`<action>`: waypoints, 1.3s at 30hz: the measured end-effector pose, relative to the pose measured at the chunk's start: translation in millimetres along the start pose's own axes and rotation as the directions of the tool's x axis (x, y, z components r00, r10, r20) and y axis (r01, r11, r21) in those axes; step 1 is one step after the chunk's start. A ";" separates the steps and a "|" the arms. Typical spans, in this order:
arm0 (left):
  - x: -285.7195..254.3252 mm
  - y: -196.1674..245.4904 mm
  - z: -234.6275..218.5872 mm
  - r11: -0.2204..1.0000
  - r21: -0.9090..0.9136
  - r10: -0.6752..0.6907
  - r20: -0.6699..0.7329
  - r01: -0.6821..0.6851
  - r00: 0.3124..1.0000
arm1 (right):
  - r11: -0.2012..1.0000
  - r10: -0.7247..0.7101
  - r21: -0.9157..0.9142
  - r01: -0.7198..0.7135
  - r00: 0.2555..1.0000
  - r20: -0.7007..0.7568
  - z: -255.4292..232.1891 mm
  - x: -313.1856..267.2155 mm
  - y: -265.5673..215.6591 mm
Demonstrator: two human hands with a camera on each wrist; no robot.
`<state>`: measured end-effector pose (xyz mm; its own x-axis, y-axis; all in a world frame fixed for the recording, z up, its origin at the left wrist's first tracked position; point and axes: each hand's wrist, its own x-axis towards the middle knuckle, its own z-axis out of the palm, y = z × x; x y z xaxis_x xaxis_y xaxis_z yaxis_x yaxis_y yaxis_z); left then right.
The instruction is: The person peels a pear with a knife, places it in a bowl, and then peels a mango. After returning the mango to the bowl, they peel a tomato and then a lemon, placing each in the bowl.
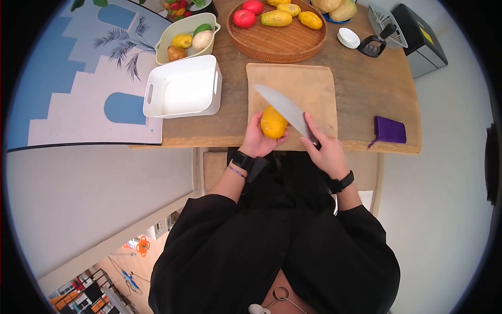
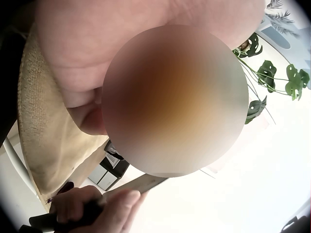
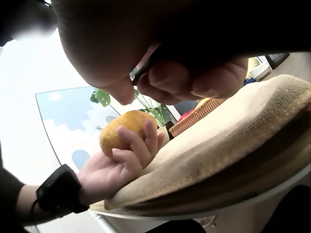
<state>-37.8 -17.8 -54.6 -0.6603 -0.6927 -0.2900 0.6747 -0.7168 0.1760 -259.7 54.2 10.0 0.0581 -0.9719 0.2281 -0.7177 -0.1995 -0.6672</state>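
Note:
A yellow fruit (image 1: 273, 122) rests in my left hand (image 1: 257, 138), which grips it from below and the side above the front edge of the tan mat (image 1: 314, 89). In the right wrist view the fingers of the left hand (image 3: 114, 170) curl round the fruit (image 3: 127, 131). My right hand (image 1: 328, 152) holds a large knife (image 1: 285, 111) by its black handle, the blade slanting up and left beside the fruit; whether they touch I cannot tell. The left wrist view shows the right hand (image 2: 92, 208) round the handle, with a blurred disc covering the middle.
A white bin (image 1: 183, 89) stands left of the mat, with a basket of produce (image 1: 162, 47) behind it. Behind the mat lies a round wicker tray (image 1: 272, 51) with red and yellow produce. A purple pouch (image 1: 390, 131) lies at the right, a white dish (image 1: 348, 37) farther back.

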 end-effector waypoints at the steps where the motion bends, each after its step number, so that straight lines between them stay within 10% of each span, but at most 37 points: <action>1: -1.4 -3.0 2.2 1.000 -0.002 0.000 -0.005 0.000 1.000 | 0.999 -0.022 0.045 0.019 0.997 0.072 -0.1 -3.3 -3.3; 3: -0.5 -8.7 9.9 0.996 0.045 0.090 -0.204 -0.082 0.975 | 0.994 -0.105 0.054 0.098 0.982 0.158 -2.1 -6.9 -16.7; 6: 6.8 -0.6 -9.8 0.994 0.102 0.019 0.080 -0.027 0.997 | 0.967 -0.105 -0.181 0.180 0.926 0.362 4.1 -13.8 -29.5; 11: 5.9 -2.3 -11.5 0.992 0.114 0.050 0.011 -0.051 0.999 | 0.950 -0.190 -0.205 0.234 0.958 0.214 31.2 -19.8 -28.6; 18: -2.0 -8.2 13.9 0.992 0.080 0.112 -0.202 -0.098 0.973 | 0.995 0.015 -0.097 0.006 0.977 0.212 21.2 -1.9 -6.3; 20: 3.0 -2.7 -8.5 0.998 0.053 0.031 0.064 -0.035 0.997 | 0.973 0.064 0.213 -0.086 0.992 0.108 20.7 7.7 11.9; 25: -3.6 -4.1 6.4 0.997 0.081 0.024 -0.079 -0.018 0.997 | 0.929 0.369 -0.081 -0.361 0.913 0.172 -14.5 24.6 -5.8; 28: -0.2 -2.3 -5.4 0.997 0.023 0.074 0.090 -0.077 0.993 | 0.988 0.121 0.083 -0.129 0.988 0.092 -5.4 4.2 -8.1; 30: 0.4 -9.9 11.8 0.990 0.079 0.123 -0.050 -0.119 0.991 | 0.995 -0.062 0.094 0.045 0.981 0.185 0.5 -8.2 -15.5; 31: -0.3 -12.4 21.9 0.978 0.138 0.179 -0.188 -0.154 0.966 | 0.995 -0.059 0.092 0.043 0.982 0.182 1.9 -11.4 -19.1; 33: 7.2 0.0 -8.8 0.999 0.023 0.034 0.071 -0.036 0.997 | 0.974 -0.099 -0.161 0.162 0.934 0.344 5.8 -18.9 -26.3; 39: 5.6 -0.3 -11.5 0.999 0.038 0.031 0.047 -0.033 0.998 | 0.952 -0.182 -0.211 0.221 0.965 0.188 30.7 -24.2 -19.9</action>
<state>-37.9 -20.6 -67.1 -0.6539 -0.7174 -0.2401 0.6828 -0.6964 0.2211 -225.5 77.9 -4.0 0.3172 -0.9252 0.2082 -0.8171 -0.3780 -0.4353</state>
